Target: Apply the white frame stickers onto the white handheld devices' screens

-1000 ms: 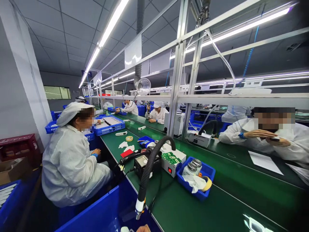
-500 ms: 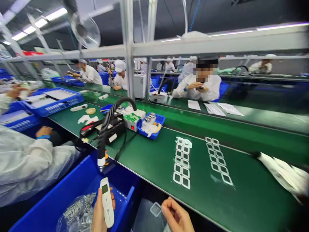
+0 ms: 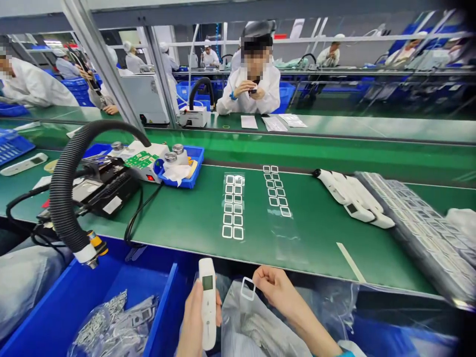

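Note:
My left hand (image 3: 191, 315) is wrapped round a white handheld device (image 3: 208, 312), held upright with its small grey screen facing me. Just to the right, my right hand (image 3: 273, 287) pinches the edge of a small white square frame (image 3: 248, 289) between thumb and fingers. Frame and device are apart. On the green table beyond lie two transparent sheets of similar square frames, one nearer the middle (image 3: 233, 207) and one to its right (image 3: 277, 192).
A black ribbed hose (image 3: 67, 183) arches over the blue bin (image 3: 163, 302) of bagged parts at left. A small blue tray (image 3: 199, 168) holds bottles. White devices (image 3: 349, 198) and stacked frame sheets (image 3: 420, 223) lie at right. A person (image 3: 256, 74) sits opposite.
The view has swung to the right, bringing the white devices and stacked sheets into sight. The square frame in my right hand is now closer to the device in my left hand.

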A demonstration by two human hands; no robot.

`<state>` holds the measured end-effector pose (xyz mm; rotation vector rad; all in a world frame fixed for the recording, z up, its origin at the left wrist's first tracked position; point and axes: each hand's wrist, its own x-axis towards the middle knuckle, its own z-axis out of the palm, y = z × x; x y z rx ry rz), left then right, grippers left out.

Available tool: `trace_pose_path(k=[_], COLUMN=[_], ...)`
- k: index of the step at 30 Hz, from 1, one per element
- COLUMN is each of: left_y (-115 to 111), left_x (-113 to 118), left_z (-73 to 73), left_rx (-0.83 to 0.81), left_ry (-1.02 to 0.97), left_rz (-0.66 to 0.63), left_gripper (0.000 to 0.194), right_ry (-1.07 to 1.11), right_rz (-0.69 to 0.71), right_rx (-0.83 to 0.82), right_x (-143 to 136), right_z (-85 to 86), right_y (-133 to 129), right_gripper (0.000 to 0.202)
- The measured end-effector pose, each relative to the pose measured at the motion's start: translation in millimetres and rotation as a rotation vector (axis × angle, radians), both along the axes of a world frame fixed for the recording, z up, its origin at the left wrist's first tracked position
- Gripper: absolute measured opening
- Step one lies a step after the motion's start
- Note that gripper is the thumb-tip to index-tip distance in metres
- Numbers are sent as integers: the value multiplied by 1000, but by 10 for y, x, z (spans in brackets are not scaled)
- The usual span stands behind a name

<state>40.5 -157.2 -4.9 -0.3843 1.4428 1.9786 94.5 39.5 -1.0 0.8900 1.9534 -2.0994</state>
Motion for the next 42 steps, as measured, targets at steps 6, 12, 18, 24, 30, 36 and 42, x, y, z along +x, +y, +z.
trace_pose_path(k=[6, 12, 18, 24, 30, 36, 42], left_y=[73, 105, 103, 94, 110, 132, 215], left_x=[35, 57, 83, 80, 90, 107, 123], left_z=[112, 140, 153, 172, 223, 175, 190], left_rx=[0, 12, -25, 19, 49, 30, -1], left_ry=[14, -22, -57, -81, -104, -81, -83], left_rz=[-155, -127, -153, -178, -175, -207, -255], left_gripper=[53, 54, 61, 62, 64, 64, 68], right_ry=[-27, -30, -33, -30, -32, 5, 187], right_rz=[-19, -14, 3, 7, -6, 5, 13], right_rx=[-99, -145, -156, -151, -177, -171, 248], right_x=[63, 65, 43, 34, 35, 33, 32], right_z=[65, 183, 334, 333, 340, 333, 512], right_y=[42, 72, 88, 103, 119, 79, 546], right_gripper=[12, 14, 19, 20, 21, 26, 35])
